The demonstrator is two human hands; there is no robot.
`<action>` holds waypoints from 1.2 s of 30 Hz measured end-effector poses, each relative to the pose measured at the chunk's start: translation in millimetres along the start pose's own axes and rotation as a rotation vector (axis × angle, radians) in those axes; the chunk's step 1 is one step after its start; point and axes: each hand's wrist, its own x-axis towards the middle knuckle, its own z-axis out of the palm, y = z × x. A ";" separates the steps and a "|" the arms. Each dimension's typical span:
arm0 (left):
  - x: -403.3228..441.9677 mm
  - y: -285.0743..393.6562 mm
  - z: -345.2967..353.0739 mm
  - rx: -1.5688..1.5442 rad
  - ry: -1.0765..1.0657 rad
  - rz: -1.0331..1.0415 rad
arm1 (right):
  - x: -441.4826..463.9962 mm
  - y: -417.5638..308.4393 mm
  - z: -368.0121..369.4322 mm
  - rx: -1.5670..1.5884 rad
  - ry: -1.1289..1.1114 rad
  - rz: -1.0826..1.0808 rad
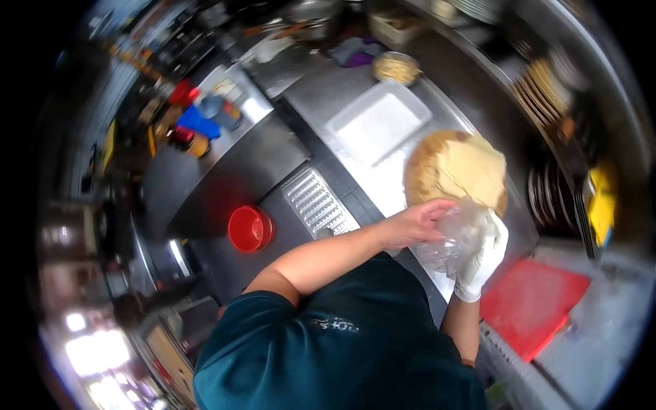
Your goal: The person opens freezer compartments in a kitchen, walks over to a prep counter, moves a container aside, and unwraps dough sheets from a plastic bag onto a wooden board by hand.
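Note:
My bare left hand [421,223] reaches in from the left, its fingers on a crumpled clear plastic bag [445,240]. On the bag's other side is my right hand [482,257], in a white glove, with its fingers closed on the plastic. Just beyond both hands lies a round wooden cutting board [420,167]. A stack of pale yellow, flat, squarish sheets [471,167] rests on it; I cannot tell what food they are. The bag hides part of the board's near edge.
A white plastic tray [380,117] stands on the steel counter [324,102], near a bowl of pale strips [396,68]. Right of my glove lies a red cutting board [534,301]. Stacked plates [545,92] fill the right shelf. A red bucket [251,229] is on the floor at left.

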 end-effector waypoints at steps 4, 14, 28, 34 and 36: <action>-56.5 25.0 -13.8 0.065 0.101 0.217 | -19.4 -20.5 67.7 0.030 -0.179 0.033; -251.8 35.6 -79.3 1.125 0.795 0.716 | -112.8 -5.6 246.4 0.301 -0.711 0.463; -513.3 -11.8 -173.2 0.711 1.312 0.402 | -116.9 -4.5 349.4 0.794 -0.669 0.497; -427.3 54.3 -96.5 1.283 0.989 0.669 | -182.0 -10.2 394.9 0.129 -0.709 -0.259; -400.3 58.5 -101.9 1.340 0.786 0.739 | -208.0 -21.0 386.0 0.509 -0.750 0.325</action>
